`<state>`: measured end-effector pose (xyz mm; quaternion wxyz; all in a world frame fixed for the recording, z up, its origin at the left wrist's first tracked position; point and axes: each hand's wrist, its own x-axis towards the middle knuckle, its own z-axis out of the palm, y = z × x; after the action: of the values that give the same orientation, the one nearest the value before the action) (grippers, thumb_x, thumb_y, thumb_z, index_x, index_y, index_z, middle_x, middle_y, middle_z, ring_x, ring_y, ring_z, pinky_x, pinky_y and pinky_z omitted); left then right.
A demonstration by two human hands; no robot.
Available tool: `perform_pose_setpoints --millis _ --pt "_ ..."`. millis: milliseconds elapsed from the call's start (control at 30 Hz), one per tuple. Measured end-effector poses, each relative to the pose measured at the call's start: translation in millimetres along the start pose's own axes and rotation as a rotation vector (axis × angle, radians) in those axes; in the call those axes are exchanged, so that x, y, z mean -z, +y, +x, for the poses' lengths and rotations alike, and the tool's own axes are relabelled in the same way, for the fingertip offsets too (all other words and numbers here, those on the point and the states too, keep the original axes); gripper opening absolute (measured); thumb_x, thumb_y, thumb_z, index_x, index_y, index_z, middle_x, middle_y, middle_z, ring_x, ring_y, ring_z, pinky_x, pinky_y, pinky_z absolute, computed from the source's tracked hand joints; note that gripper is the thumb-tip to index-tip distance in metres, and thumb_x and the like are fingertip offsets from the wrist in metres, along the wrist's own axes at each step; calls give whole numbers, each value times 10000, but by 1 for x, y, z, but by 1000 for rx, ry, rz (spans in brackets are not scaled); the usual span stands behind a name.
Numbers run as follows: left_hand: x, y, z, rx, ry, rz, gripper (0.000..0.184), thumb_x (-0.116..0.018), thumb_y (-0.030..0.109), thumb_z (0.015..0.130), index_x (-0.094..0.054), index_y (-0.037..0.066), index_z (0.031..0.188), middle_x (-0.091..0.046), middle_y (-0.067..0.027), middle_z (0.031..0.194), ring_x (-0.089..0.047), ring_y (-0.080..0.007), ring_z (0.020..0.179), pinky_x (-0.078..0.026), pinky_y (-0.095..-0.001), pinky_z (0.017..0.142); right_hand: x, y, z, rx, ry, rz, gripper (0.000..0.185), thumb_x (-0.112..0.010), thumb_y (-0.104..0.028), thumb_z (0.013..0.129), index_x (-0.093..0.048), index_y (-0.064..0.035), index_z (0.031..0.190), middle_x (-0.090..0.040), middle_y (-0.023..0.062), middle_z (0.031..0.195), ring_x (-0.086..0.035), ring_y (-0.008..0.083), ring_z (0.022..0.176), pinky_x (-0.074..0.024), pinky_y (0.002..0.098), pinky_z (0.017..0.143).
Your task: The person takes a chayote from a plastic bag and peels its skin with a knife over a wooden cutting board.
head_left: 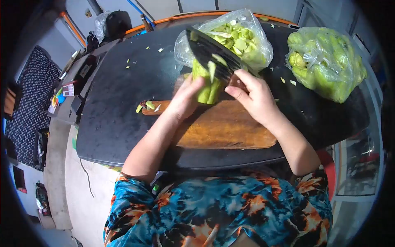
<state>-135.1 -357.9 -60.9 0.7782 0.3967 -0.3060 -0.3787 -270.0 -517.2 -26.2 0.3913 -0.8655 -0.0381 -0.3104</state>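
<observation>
My left hand is closed around a green chayote, held up above the wooden cutting board. In my right hand is the handle of a broad dark knife, its blade slanting up to the left over the chayote. Pale green slivers cling to the blade, and one lies against its lower edge by the chayote. Behind the knife, an open clear plastic bag contains cut green pieces. A few scraps rest on the board's handle at the left.
On the right of the black table sits a clear bag of whole chayotes. Small peel bits are scattered over the tabletop. An orange pipe runs behind the table, and a side counter with several items stands at the left.
</observation>
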Motion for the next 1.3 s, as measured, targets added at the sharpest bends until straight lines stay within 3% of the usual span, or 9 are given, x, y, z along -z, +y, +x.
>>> perform_pose_setpoints --millis 100,300,433,533,567,767,833,967,1300 --pt "-1 5 -5 -13 98 329 561 -773 174 767 -512 23 1241 -613 -74 1156 -587 -169 1038 -479 -322 898 -2 -12 -4 152 -36 -173 321 -733 -272 828 -559 -30 947 -574 86 678 -579 240 606 -447 330 564" --pt "21 7 2 -319 4 722 305 -753 77 775 -648 20 1056 -682 -66 1019 -625 -135 916 -528 -317 790 12 -40 -5 272 -84 -200 377 -721 -424 810 -564 -91 728 -582 46 564 -614 248 528 -454 352 484" --pt "-7 20 -11 -294 2 800 560 -873 122 638 -609 20 1122 -663 -68 1077 -621 -151 960 -520 -327 836 25 -41 -3 278 -115 -253 389 -716 -430 814 -553 -89 724 -589 47 575 -616 243 532 -451 349 481" --pt "-1 12 -10 -304 63 847 544 -860 121 665 -602 26 1134 -654 -76 1100 -614 -164 992 -516 -332 855 32 -46 -7 252 -141 -201 407 -705 -443 821 -539 -86 718 -584 49 572 -618 245 535 -453 354 483" --pt "4 6 -8 -230 59 525 620 -849 125 688 -542 34 1219 -622 -84 1148 -593 -170 1041 -505 -342 887 33 -48 -7 285 -143 -220 410 -701 -447 823 -540 -86 717 -585 51 574 -619 247 537 -456 355 486" --pt "18 7 -1 -539 135 939 810 -859 192 656 -389 2 1288 -564 -108 1162 -543 -197 1070 -454 -346 927 31 -46 2 347 -171 -307 414 -689 -480 821 -563 -97 727 -597 65 606 -632 265 570 -476 371 509" --pt "2 19 -10 -424 204 811 833 -866 214 614 -392 7 1267 -553 -118 1156 -537 -199 1080 -438 -351 948 35 -35 7 356 -174 -363 418 -684 -497 818 -577 -101 739 -611 70 627 -636 279 587 -484 381 521" --pt "-11 28 -20 -509 129 647 906 -882 257 553 -359 28 1256 -507 -122 1195 -509 -202 1130 -414 -358 992 75 93 38 -197 -38 -497 469 -546 -472 934 -654 -29 818 -633 173 707 -636 335 667 -484 405 628" --pt "19 26 -3 -502 183 798 1076 -924 283 528 -272 19 1342 -456 -153 1268 -472 -250 1216 -405 -380 1035 62 79 34 -199 -35 -128 503 -539 -437 966 -511 10 737 -377 63 550 -405 127 535 -355 339 524"
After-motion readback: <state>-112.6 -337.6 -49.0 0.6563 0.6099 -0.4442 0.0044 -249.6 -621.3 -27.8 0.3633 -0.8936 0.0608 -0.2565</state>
